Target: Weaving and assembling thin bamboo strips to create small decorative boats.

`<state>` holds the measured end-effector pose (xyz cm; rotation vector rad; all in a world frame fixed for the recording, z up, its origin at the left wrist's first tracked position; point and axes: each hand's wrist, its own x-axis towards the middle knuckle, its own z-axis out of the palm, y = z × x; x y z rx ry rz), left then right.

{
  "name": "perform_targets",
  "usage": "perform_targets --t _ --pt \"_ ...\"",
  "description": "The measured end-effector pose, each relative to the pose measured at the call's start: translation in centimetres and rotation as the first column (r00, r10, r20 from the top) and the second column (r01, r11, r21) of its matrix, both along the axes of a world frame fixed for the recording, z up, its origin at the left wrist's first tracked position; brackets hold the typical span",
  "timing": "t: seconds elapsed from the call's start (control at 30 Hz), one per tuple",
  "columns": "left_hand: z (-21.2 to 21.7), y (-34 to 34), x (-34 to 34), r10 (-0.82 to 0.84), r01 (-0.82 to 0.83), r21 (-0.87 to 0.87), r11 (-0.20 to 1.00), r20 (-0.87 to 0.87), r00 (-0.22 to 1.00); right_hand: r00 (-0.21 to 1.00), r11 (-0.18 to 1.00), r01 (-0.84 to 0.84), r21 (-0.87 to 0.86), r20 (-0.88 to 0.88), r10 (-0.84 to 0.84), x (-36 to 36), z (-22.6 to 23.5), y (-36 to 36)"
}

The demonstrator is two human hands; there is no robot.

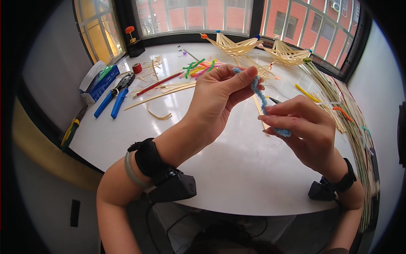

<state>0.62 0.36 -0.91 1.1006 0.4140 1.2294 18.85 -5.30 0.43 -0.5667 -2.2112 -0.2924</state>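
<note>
A fuzzy light-blue pipe cleaner [261, 100] runs between my two hands above the middle of the white table. My left hand [224, 86] pinches its upper end between thumb and fingers. Lower and to the right, my right hand [302, 127] grips the other end, and a fluffy blue tip pokes out below the fingers. The stretch between the hands looks bent and slightly twisted. Behind them lies a pile of coloured pipe cleaners [202, 67], green, yellow and pink among them.
Two woven strip pieces [239, 44] stand by the window. Blue-handled pliers [116, 95], a tissue box [99, 82] and a red pencil [160, 84] lie on the left. Yellow-handled pliers [72, 127] rest at the left edge. Long plant strips [357, 144] line the right edge.
</note>
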Motion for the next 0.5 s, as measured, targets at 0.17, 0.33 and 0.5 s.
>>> perform_targets --t 0.17,0.33,0.5 --pt "-0.3 0.5 -0.5 -0.194 0.193 0.027 0.981 0.110 0.975 0.998 0.936 0.003 -0.353 -0.064 -0.028 -0.2 -1.2 0.6" --pt "-0.6 0.5 -0.4 -0.263 0.263 0.053 0.963 -0.005 0.965 0.939 0.674 -0.249 -0.696 -0.344 -0.009 1.9 -0.9 2.1" --pt "0.0 -0.2 -0.2 -0.199 0.177 -0.130 0.976 -0.178 0.964 0.915 0.718 -0.057 -0.694 -0.323 -0.240 3.6 0.8 2.6"
